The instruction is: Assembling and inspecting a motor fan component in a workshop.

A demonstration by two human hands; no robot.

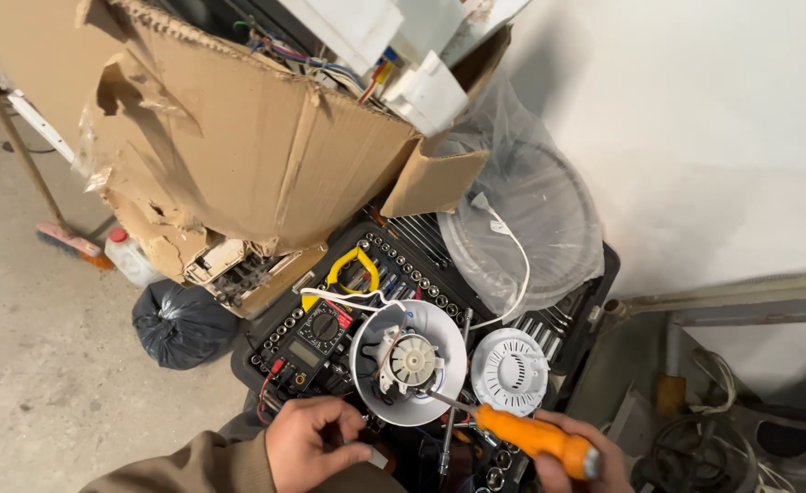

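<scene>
head view | right hand [574, 461] gripping orange screwdriver [531, 435], tip at white motor housing [409, 361] | left hand [311, 441] curled shut, contents unclear

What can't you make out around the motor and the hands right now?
Head view only:
- Screwdriver tip: too small to see whether it sits in a screw on the white motor housing.
- Right hand: cut by the bottom edge.
- Left hand: curled fingers hide whatever it grips.

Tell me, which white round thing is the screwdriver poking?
The bigger white dish with the small fan wheel inside. The orange-handled screwdriver in the right hand points its tip there; the slotted white cover lies untouched beside it.
</scene>
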